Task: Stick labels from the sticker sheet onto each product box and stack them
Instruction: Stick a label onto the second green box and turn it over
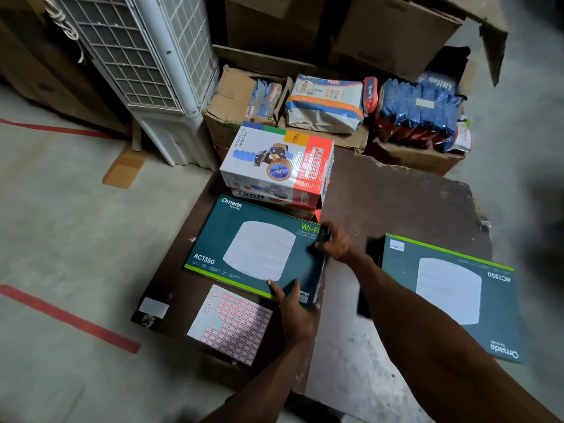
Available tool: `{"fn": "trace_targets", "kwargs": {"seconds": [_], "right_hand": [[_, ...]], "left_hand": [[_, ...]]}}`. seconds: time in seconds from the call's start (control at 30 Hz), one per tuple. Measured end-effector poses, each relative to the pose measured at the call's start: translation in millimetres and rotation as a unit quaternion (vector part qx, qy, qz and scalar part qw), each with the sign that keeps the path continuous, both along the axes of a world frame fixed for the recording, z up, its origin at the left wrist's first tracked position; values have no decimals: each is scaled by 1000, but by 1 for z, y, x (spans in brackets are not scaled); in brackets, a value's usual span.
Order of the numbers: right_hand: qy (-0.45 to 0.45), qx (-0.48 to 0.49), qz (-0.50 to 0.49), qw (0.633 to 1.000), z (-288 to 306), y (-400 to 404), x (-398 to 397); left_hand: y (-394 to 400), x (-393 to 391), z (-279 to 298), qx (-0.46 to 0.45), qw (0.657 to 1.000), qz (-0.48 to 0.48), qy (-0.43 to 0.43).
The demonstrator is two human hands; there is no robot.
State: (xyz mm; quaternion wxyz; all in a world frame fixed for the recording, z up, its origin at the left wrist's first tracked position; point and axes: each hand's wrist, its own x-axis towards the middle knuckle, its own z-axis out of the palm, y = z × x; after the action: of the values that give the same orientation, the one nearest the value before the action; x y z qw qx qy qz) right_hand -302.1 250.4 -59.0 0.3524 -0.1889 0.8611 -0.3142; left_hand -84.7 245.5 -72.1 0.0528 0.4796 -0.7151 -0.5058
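- Both hands grip the teal box (259,248): left hand (294,306) clamps its near edge, right hand (335,244) its far-right corner.
- To do this well, I would keep the grip level and square the box before letting go.
- The sticker sheet (230,325) lies just left of the left hand; a second teal box (451,294) lies right of the right arm.
- A tape-dispenser box (276,164) stands beyond the hands.
- All rests on a brown board (396,203) on a grey floor (76,224) with red tape lines; cartons (393,35) crowd behind.
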Motion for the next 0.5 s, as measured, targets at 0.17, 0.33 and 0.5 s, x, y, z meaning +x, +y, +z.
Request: {"fn": "trace_targets", "kwargs": {"seconds": [0.17, 0.33, 0.5], "right_hand": [[-1, -18, -46, 999, -10, 11, 14], [-6, -75, -64, 995, 2, 14, 27], [-38, -133, -80, 987, 15, 11, 33]], "left_hand": [[6, 10, -7, 30, 999, 32, -12], [8, 17, 2, 35, 998, 40, -14], [8, 21, 13, 10, 999, 45, -8]]}}
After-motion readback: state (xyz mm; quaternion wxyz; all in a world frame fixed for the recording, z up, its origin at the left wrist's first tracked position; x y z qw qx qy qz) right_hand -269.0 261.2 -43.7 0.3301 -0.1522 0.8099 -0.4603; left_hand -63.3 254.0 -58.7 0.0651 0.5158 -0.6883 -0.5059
